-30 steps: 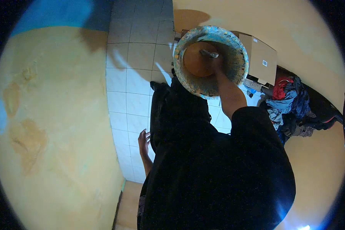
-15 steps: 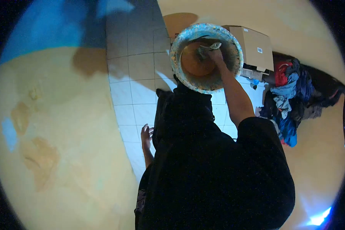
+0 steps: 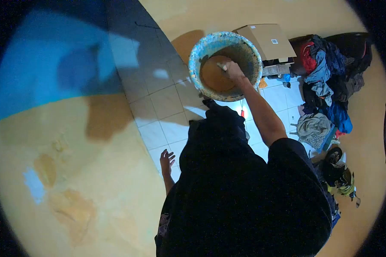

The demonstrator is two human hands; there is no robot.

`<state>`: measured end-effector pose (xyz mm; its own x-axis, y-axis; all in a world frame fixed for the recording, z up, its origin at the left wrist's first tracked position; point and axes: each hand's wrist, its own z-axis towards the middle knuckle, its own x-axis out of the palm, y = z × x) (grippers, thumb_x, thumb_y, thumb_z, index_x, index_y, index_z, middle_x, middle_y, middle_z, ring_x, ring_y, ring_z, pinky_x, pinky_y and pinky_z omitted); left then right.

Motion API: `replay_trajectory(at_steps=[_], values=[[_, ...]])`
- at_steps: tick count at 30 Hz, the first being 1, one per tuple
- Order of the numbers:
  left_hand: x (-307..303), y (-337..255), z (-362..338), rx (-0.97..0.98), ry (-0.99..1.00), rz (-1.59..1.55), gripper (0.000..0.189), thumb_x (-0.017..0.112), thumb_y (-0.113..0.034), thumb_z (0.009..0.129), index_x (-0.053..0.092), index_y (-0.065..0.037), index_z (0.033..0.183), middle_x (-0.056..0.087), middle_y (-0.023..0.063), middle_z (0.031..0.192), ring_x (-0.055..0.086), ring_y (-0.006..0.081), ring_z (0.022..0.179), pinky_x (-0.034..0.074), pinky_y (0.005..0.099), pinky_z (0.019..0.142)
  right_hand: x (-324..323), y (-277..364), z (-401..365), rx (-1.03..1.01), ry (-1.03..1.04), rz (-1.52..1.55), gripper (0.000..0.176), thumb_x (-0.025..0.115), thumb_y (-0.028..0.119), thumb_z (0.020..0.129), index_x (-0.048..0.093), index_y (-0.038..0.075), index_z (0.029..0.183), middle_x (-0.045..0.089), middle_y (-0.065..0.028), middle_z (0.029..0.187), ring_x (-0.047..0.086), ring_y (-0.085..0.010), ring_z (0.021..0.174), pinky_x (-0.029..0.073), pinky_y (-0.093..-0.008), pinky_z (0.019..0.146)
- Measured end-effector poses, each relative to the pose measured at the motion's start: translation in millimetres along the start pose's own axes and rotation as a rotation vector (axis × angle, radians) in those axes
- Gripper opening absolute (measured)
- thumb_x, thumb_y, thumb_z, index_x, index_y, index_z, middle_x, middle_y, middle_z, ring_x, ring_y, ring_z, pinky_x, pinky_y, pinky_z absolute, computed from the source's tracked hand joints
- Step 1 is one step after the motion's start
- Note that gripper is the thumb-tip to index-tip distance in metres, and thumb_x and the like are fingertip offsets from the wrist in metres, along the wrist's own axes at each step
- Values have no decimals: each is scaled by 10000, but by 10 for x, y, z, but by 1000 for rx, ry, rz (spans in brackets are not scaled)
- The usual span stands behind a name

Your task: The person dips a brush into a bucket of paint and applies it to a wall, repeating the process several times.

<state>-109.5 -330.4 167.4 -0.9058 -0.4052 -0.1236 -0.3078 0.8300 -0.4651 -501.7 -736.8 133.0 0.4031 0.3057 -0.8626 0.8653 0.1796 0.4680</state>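
We have our right hand (image 3: 233,72) closed around a small pale-tipped object (image 3: 221,66), mostly hidden, inside a round, paint-crusted, pale-blue bucket (image 3: 222,35), beside a brown cardboard box (image 3: 268,40). We seem to be dipping or stirring; lifting out would call for a firm grip clear of the rim. The orange-brown contents (image 3: 214,78) look smooth. Our left hand (image 3: 167,160) hangs empty, fingers spread.
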Motion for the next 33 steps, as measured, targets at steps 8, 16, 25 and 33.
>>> replay_trajectory(at_steps=[8, 16, 25, 33], values=[[-161, -104, 22, 66, 31, 47, 385, 422, -323, 920, 399, -163, 1269, 607, 118, 1055, 596, 229, 899, 446, 388, 744, -614, 540, -289, -16, -31, 222, 298, 667, 232, 714, 621, 46, 942, 619, -206, 888, 572, -387, 840, 477, -394, 738], [-412, 268, 124, 50, 45, 132, 422, 445, -376, 909, 408, -146, 1260, 606, 104, 1033, 572, 212, 852, 433, 394, 729, -548, 588, -490, 80, -352, 494, 324, 672, 208, 704, 619, 20, 963, 627, -166, 918, 601, -300, 852, 471, -367, 736], [-520, 426, 65, 80, 32, -2, 441, 464, -375, 896, 413, -117, 1250, 585, 116, 1062, 565, 226, 881, 456, 399, 742, -801, 989, -763, 394, -469, 1560, 301, 599, 138, 787, 560, -7, 1048, 596, -89, 910, 601, -190, 796, 554, -315, 660], [-618, 492, -38, -30, -34, -68, 428, 449, -343, 910, 401, -124, 1274, 596, 124, 1059, 585, 234, 862, 472, 388, 729, -704, 1057, -1014, 322, -648, 1873, 244, 579, 101, 812, 548, -8, 1028, 585, -131, 974, 590, -233, 851, 523, -354, 754]])
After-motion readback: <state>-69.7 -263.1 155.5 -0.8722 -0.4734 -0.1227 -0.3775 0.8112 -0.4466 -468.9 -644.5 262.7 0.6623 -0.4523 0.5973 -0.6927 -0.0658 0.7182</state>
